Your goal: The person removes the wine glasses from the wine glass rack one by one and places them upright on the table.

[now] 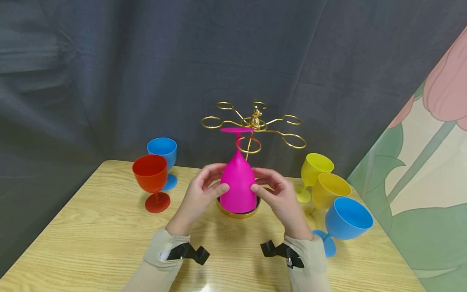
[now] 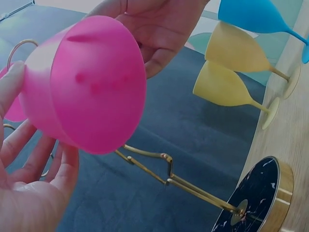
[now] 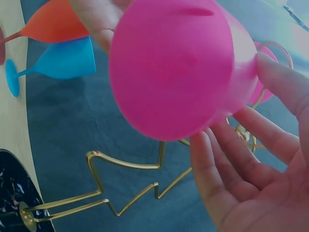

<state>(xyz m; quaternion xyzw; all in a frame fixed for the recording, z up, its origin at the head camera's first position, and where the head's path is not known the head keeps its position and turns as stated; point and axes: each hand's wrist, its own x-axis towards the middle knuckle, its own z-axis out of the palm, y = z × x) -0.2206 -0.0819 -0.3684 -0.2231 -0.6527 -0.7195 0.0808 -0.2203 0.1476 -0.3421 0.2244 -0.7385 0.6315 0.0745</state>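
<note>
Both hands hold a magenta plastic goblet (image 1: 238, 184) upside down, its mouth toward the table and its flat foot on top. My left hand (image 1: 204, 186) grips the left side of the bowl, thumb toward me and fingers behind. On the opposite side my right hand (image 1: 275, 192) mirrors that grip. The goblet's stem stands at the front wire ring (image 1: 249, 152) of a gold goblet rack (image 1: 256, 121), with the foot above that ring. In the left wrist view the bowl (image 2: 99, 87) hangs well above the rack's black marbled base (image 2: 253, 193).
At the left stand a red goblet (image 1: 150, 174) and a blue goblet (image 1: 162, 150) behind it. To the right are a lime-yellow goblet (image 1: 316, 164), an amber-yellow goblet (image 1: 330, 190) and another blue goblet (image 1: 346, 221). A dark curtain (image 1: 164, 73) hangs behind the wooden table (image 1: 91, 235).
</note>
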